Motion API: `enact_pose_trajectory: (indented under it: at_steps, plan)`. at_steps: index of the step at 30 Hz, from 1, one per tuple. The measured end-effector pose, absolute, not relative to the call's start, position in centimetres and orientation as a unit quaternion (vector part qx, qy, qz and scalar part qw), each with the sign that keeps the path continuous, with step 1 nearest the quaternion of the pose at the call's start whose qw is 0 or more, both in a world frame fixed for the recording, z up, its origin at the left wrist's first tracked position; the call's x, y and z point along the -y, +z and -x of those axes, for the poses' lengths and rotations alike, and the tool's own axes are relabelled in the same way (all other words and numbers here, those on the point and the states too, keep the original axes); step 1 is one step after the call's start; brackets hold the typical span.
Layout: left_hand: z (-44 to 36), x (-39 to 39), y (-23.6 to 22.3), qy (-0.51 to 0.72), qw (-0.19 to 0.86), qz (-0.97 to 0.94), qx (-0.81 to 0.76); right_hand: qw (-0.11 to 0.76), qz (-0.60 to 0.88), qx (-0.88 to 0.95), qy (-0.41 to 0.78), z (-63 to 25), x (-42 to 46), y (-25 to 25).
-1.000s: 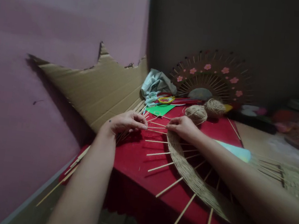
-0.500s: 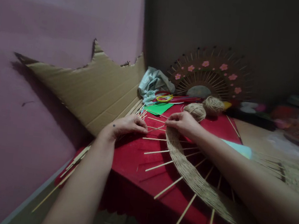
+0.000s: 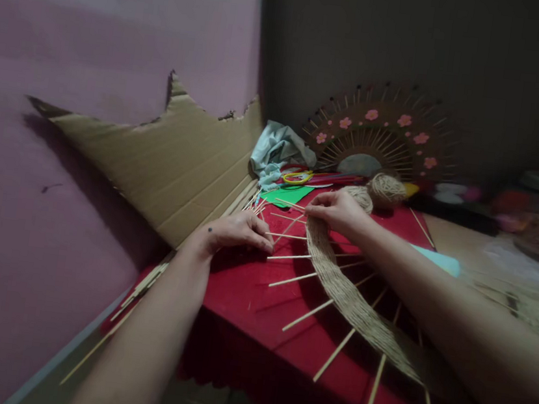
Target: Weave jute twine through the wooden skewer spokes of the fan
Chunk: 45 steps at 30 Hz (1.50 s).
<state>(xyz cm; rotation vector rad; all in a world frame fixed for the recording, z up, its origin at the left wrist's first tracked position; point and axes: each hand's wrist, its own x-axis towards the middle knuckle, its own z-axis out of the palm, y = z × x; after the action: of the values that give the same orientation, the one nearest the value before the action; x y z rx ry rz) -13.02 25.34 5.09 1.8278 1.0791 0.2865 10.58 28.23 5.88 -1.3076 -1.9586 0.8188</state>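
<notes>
Twine strand drawn out beside the stick-ribbed woven band

The curved woven band (image 3: 360, 301), apparently of twine, lies over the red tablecloth (image 3: 249, 291), its thin sticks (image 3: 307, 313) fanning out from both edges. The person's right hand (image 3: 340, 209) is at the band's far end, thumb and fingers pinched together on its edge, near the uppermost sticks. The left hand (image 3: 249, 232) is off the band, among the stick tips; its fingers are together and appear closed on a slanting twine strand (image 3: 290, 229), though the exact grip is too small to confirm.

Step in hand, as judged: working the strand around or between the sticks at the band's far end. The next move calls for steady tension from the left fingers and a firm right pinch, so the row seats snugly without bending a stick.

Nearby: two twine balls (image 3: 386, 188) just beyond the right hand, yellow-handled scissors (image 3: 297, 177), and a green sheet (image 3: 287, 195).
</notes>
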Motion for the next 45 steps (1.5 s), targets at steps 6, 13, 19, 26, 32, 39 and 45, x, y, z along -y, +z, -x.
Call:
enact_pose_trajectory:
  at_steps: [6, 13, 19, 26, 32, 39, 45]
  plan:
    - [13.8, -24.3, 5.9, 0.169, 0.485, -0.746, -0.423, 0.31, 0.514, 0.749, 0.281, -10.9, -28.7, 5.7]
    - [13.4, -23.5, 6.8, 0.212, 0.447, -0.765, -0.412, 0.295, 0.532, 0.755, 0.245, -11.0, -29.1, 5.1]
    - [13.0, -23.6, 6.6, 0.3, 0.311, -0.823, -0.37, 0.274, 0.54, 0.763, 0.224, -10.5, -28.9, 4.5]
    - [11.7, -23.8, 6.0, 0.239, 0.26, -0.884, -0.307, 0.244, 0.551, 0.769, 0.216, -9.6, -28.6, 3.9]
    - [9.4, -23.4, 5.7, 0.241, 0.261, -0.902, -0.244, 0.235, 0.539, 0.781, 0.211, -8.7, -28.0, 3.4]
    - [9.2, -23.6, 5.4, 0.293, 0.248, -0.887, -0.255, 0.221, 0.535, 0.79, 0.2, -8.2, -27.4, 3.2]
    - [9.2, -24.2, 4.9, 0.313, 0.171, -0.888, -0.29, 0.235, 0.5, 0.803, 0.225, -8.6, -25.6, 4.6]
